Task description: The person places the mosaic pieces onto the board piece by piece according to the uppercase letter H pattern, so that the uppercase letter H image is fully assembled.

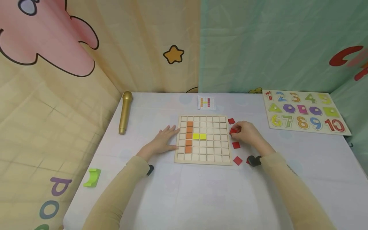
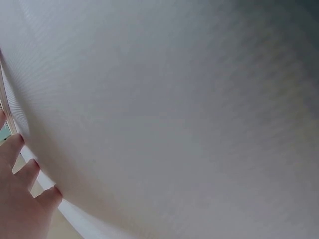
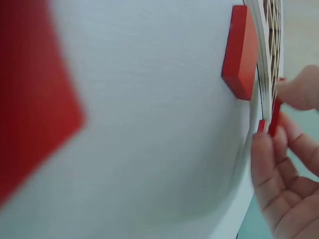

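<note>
A wooden grid board [image 1: 202,161] lies mid-table, with a column of orange square tiles [image 1: 188,135] and two yellow tiles [image 1: 199,136] in its cells. My left hand [image 1: 162,140] rests with spread fingers at the board's left edge. At the right edge my right hand [image 1: 245,132] pinches a red square tile [image 1: 233,131] between thumb and fingers; the right wrist view also shows this pinched tile [image 3: 275,117]. Other red tiles lie beside the board, one [image 1: 231,121] beyond the hand and others [image 1: 236,145] [image 1: 237,160] nearer. Another red tile is partly hidden by the right wrist's camera.
A small pattern card [image 1: 206,103] lies behind the board. To the far left is a gold microphone [image 1: 125,112], with a green curved block [image 1: 92,178] nearer me. A number and shape puzzle board [image 1: 307,111] sits at the back right. Printed curtains [image 1: 138,48] stand behind the table.
</note>
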Demonstrator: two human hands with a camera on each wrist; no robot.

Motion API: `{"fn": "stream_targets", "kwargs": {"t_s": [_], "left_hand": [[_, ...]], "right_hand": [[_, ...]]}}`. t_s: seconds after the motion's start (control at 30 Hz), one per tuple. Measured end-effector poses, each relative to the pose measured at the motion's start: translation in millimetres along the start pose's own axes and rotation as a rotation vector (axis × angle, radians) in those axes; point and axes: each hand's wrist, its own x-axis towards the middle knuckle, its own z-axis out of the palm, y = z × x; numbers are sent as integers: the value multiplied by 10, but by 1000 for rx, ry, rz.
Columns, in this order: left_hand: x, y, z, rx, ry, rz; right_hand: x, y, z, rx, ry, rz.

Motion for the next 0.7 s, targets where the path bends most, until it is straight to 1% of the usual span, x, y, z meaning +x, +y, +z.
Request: {"fn": "stream_targets", "kwargs": {"t_s": [0.1, 0.2, 0.27, 0.33, 0.53, 0.7], "left_hand": [[-6, 12, -6, 4, -4, -5], [-9, 21, -7, 5, -5, -5], [-13, 23, -6, 3, -5, -2], [-12, 23, -3, 1, -5, -1], [-2, 6, 14, 5, -10, -10], [10, -8, 19, 10, -15, -21]], "right_hand": [[54, -40, 17, 46, 33, -7], [125, -121, 44, 77, 65, -54], [178, -193, 66, 93, 71, -80], [235, -272, 90, 94, 63, -99], [381, -519, 136, 89, 1, -92], [457, -641, 185, 61, -35, -133]]}}
